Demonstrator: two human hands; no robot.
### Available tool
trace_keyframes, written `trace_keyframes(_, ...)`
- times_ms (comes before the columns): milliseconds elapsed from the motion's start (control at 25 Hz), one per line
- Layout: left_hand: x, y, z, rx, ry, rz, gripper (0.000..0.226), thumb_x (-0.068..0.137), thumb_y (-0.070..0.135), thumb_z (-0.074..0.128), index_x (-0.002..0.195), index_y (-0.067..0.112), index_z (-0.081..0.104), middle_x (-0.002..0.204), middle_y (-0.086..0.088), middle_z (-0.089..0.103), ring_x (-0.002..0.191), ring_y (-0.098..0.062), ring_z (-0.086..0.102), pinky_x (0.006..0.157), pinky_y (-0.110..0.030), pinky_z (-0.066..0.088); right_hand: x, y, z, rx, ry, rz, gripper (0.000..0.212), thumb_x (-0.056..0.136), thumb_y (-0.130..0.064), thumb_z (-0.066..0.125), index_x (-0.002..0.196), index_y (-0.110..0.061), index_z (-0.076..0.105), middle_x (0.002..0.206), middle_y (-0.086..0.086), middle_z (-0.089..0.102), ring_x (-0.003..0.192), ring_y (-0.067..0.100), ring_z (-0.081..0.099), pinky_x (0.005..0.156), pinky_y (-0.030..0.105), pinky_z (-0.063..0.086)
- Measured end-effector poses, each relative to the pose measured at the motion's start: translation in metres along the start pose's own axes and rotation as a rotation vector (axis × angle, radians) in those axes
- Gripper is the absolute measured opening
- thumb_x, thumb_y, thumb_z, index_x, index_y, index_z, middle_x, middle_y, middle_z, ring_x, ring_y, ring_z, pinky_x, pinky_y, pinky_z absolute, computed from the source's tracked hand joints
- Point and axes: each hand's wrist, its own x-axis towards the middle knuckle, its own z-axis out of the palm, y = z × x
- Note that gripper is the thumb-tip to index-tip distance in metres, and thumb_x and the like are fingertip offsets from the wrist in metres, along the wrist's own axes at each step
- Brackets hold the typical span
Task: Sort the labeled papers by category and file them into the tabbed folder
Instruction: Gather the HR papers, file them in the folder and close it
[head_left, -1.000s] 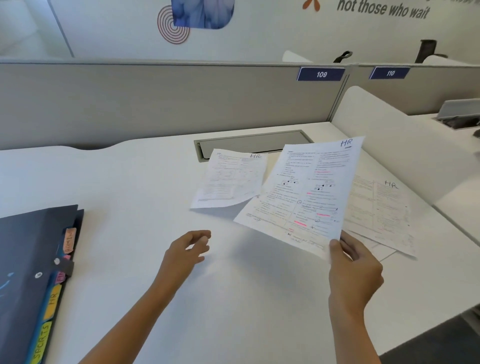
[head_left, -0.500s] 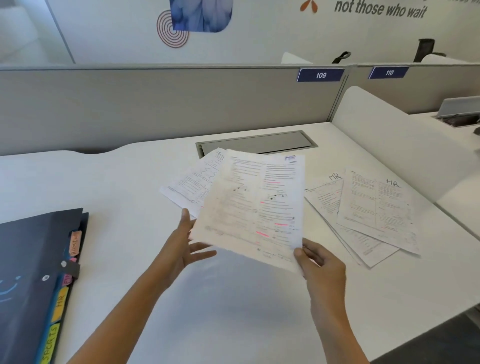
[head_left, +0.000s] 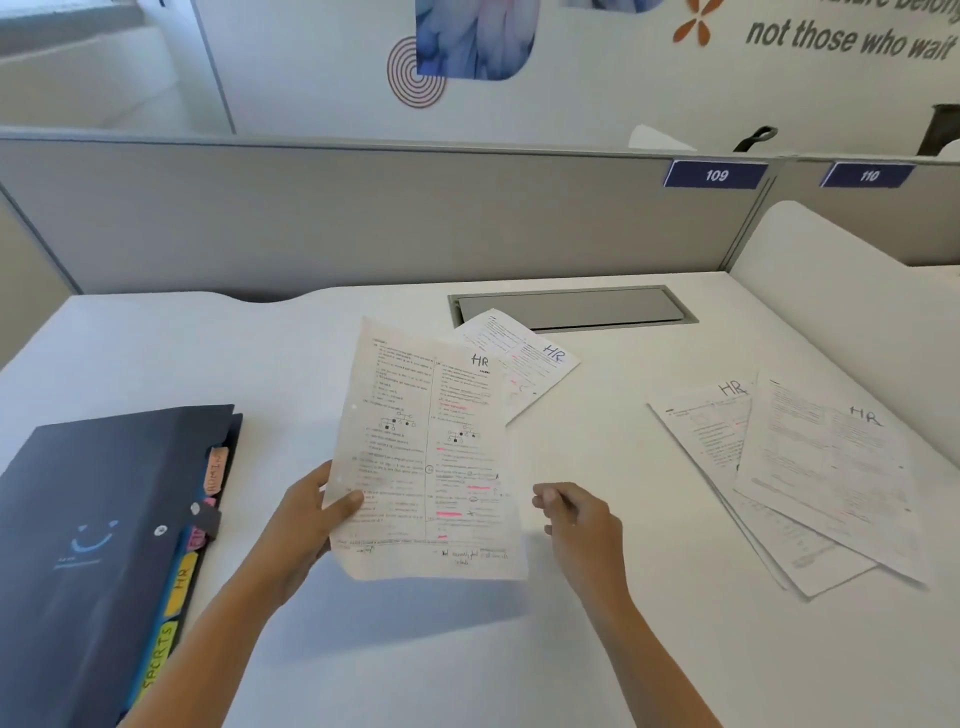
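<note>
Left hand (head_left: 306, 514) in a pinch on raised HR sheet (head_left: 426, 452); right hand (head_left: 579, 519) loose and empty.

Cut off at L & btm edges: dark navy tabbed folder (head_left: 104, 519). Fingers of left hand (head_left: 296, 525) hidden behind white HR-marked sheet (head_left: 431, 457), which also covers pt of second HR paper (head_left: 530, 358). Printed txt too small to read.

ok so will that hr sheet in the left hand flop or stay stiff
Probably floppy: the sheet is one thin page, bowing while the left hand pinches only its lower left edge. Likely very light, since that one pinch carries it. It may slide easily on the smooth desk.
</note>
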Motion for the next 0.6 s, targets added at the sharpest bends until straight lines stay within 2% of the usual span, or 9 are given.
trace_keyframes(80,-0.007,-0.004,-0.016,-0.019,0.071,-0.003,0.034,0.091,0.002,0.057,0.118,0.023,0.059,0.109,-0.002,0.072,0.093,-0.022,0.071,0.068,-0.033,0.060,0.020,0.000,0.020,-0.124,-0.021,-0.073,0.022,0.094,-0.010,0.050,0.102,-0.017,0.069,0.099,-0.007,0.070,0.098,0.009,0.062,0.074,0.003,0.043)
trace_keyframes(120,-0.010,-0.005,-0.024,-0.032,0.107,-0.003,0.035,0.091,0.001,0.057,0.118,0.022,0.059,0.109,-0.003,0.071,0.094,-0.023,0.070,0.066,-0.032,0.060,0.031,0.000,0.031,-0.187,-0.051,-0.134,0.024,0.094,-0.009,0.049,0.108,-0.017,0.066,0.106,-0.006,0.068,0.103,0.011,0.060,0.078,0.005,0.043)
trace_keyframes(200,-0.017,-0.008,-0.040,-0.054,0.159,-0.008,0.035,0.092,0.000,0.056,0.120,0.020,0.059,0.111,-0.003,0.070,0.098,-0.025,0.068,0.066,-0.031,0.061,0.050,0.001,0.053,-0.315,-0.181,-0.293,0.034,0.093,-0.009,0.048,0.124,-0.020,0.057,0.124,-0.006,0.060,0.118,0.011,0.053,0.096,0.019,0.043)
trace_keyframes(320,-0.024,-0.011,-0.058,-0.079,0.208,-0.027,0.034,0.092,0.001,0.055,0.121,0.018,0.058,0.115,-0.005,0.069,0.100,-0.026,0.067,0.071,-0.032,0.059,0.069,0.006,0.080,-0.495,-0.413,-0.409,0.049,0.097,-0.018,0.045,0.145,-0.022,0.034,0.153,-0.007,0.031,0.143,0.012,0.023,0.113,0.027,0.025)
trace_keyframes(400,-0.029,-0.011,-0.066,-0.096,0.242,-0.018,0.029,0.092,0.002,0.054,0.116,0.017,0.060,0.112,-0.005,0.069,0.097,-0.025,0.067,0.066,-0.029,0.059,0.075,0.017,0.088,-0.639,-0.506,-0.454,0.053,0.100,-0.025,0.041,0.150,-0.019,0.023,0.159,-0.005,0.019,0.148,0.016,0.010,0.119,0.030,0.011)
trace_keyframes(480,-0.033,-0.011,-0.069,-0.125,0.270,-0.003,0.026,0.092,0.001,0.054,0.110,0.018,0.061,0.106,-0.001,0.070,0.092,-0.022,0.066,0.057,-0.023,0.058,0.073,0.028,0.082,-0.703,-0.519,-0.545,0.047,0.101,-0.025,0.038,0.147,-0.019,0.033,0.156,-0.005,0.028,0.147,0.021,0.015,0.118,0.033,0.008)
trace_keyframes(560,-0.034,-0.012,-0.072,-0.155,0.279,0.004,0.028,0.092,0.002,0.053,0.114,0.017,0.060,0.107,0.000,0.069,0.093,-0.023,0.066,0.056,-0.023,0.058,0.060,0.037,0.065,-0.642,-0.478,-0.598,0.037,0.101,-0.032,0.036,0.133,-0.023,0.053,0.144,-0.008,0.048,0.141,0.017,0.032,0.115,0.032,0.018)
trace_keyframes(600,-0.034,-0.013,-0.073,-0.168,0.281,0.004,0.030,0.092,0.002,0.053,0.118,0.016,0.059,0.109,-0.001,0.069,0.094,-0.025,0.066,0.057,-0.023,0.059,0.052,0.042,0.052,-0.605,-0.451,-0.613,0.040,0.100,-0.041,0.034,0.124,-0.025,0.061,0.133,-0.009,0.059,0.134,0.015,0.043,0.111,0.032,0.027)
